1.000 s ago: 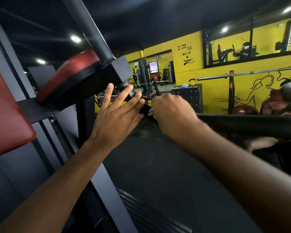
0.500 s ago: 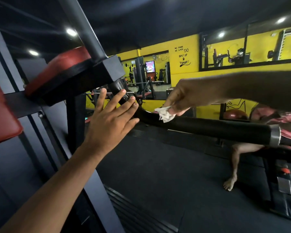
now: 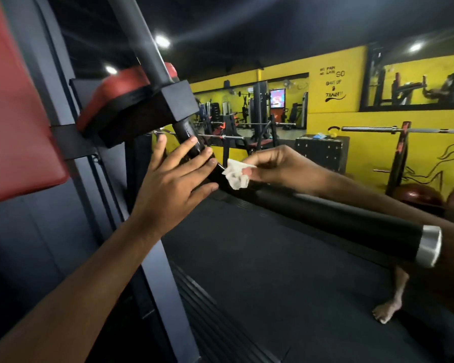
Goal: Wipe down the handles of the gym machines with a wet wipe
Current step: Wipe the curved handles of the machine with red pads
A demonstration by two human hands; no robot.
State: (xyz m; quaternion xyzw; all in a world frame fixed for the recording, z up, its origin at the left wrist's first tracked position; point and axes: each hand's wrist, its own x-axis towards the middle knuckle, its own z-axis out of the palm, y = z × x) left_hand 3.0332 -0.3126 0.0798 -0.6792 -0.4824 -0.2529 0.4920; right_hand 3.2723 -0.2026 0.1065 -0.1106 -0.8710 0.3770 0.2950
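Note:
A long black handle (image 3: 325,210) with a silver end cap (image 3: 430,246) sticks out of the machine's black bracket (image 3: 168,106) toward the lower right. My left hand (image 3: 173,179) lies flat against the inner end of the handle, fingers spread. My right hand (image 3: 281,166) pinches a crumpled white wet wipe (image 3: 236,175) just above the handle, close to my left fingertips. Whether the wipe touches the handle I cannot tell.
Red pads (image 3: 19,113) and a dark upright post (image 3: 142,43) of the machine fill the left. A person's bare foot (image 3: 388,310) stands on the black rubber floor at the right. A barbell rack (image 3: 401,153), a black box (image 3: 323,150) and more machines line the yellow wall.
My right hand, which gripped the handle a second ago, lifted off with the wipe and slid back toward my left hand. My left hand stayed flat on the handle's inner end.

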